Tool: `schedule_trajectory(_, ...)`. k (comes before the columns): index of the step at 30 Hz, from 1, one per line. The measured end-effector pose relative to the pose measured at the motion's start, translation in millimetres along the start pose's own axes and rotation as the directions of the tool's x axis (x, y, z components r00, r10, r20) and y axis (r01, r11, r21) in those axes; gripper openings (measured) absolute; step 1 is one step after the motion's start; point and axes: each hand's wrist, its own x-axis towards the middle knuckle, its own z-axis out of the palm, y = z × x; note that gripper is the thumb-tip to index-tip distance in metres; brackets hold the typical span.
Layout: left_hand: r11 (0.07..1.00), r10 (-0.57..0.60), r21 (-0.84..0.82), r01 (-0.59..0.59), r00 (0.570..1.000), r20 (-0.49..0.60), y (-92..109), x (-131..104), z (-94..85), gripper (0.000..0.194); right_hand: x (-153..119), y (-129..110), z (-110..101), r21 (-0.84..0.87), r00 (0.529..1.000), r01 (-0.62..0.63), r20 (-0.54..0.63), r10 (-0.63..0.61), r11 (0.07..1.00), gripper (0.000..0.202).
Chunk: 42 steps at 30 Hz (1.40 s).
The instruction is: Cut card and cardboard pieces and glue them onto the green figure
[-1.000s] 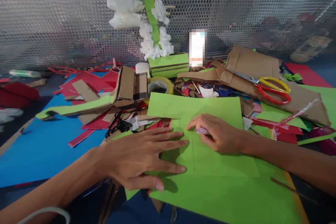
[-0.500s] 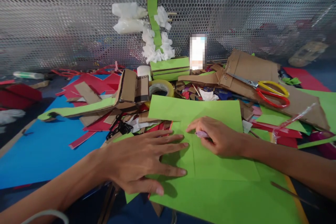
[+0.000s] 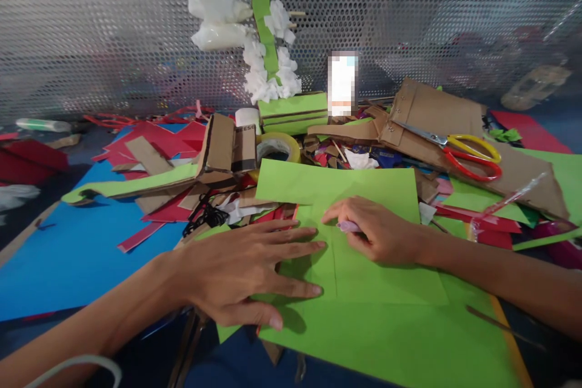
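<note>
My left hand (image 3: 248, 271) lies flat with its fingers spread, pressing on green paper. In my right hand (image 3: 382, 230) is a slim pen (image 3: 348, 227), of which only the pale pinkish-purple end shows; its tip is hidden under the fingers. That hand rests on a cut green paper piece (image 3: 386, 285) with a thin line down it, between the two hands. Beneath lies a larger green sheet (image 3: 386, 339) with an orange-yellow edge. A green strip (image 3: 336, 185) crosses just beyond my fingertips.
Scissors (image 3: 473, 154) with red and yellow handles lie on cardboard (image 3: 436, 112) at the right. A tape roll (image 3: 279, 148), a cardboard box piece (image 3: 227, 145) and red scraps crowd the back. Blue sheet (image 3: 113, 224) spreads left. A perforated metal panel (image 3: 150, 30) stands behind.
The whole scene sits slightly higher in the view. Both hands keep nearly the same place on the green paper, and the right one still grips the pen.
</note>
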Motion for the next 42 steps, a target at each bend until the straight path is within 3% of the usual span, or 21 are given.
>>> schedule_trajectory(11, 0.997, -0.022, -0.079, 0.018, 0.999, -0.044, -1.6, 0.0, -0.6, 0.058, -0.2, 3.2, 1.8, -0.006, 1.000, -0.002, -0.008, 0.002, 1.000, 0.024)
schedule_trajectory(30, 0.998, -0.039, -0.057, 0.035, 0.997, -0.069, -0.1, 0.0, -2.2, 0.050, 1.3, 0.6, 1.1, -0.025, 1.000, -0.001, -0.014, 0.001, 1.000, 0.022)
schedule_trajectory(36, 0.999, -0.040, -0.024, 0.041, 0.999, 0.030, -0.4, -0.1, -0.8, 0.054, 0.4, 0.9, 0.8, -0.037, 1.000, -0.028, -0.008, 0.027, 0.999, 0.023)
schedule_trajectory(42, 0.997, -0.031, -0.066, 0.030, 1.000, -0.004, -1.9, -0.5, -0.4, 0.053, 0.5, 0.9, 1.2, -0.030, 0.999, -0.032, 0.003, 0.032, 0.999, 0.023)
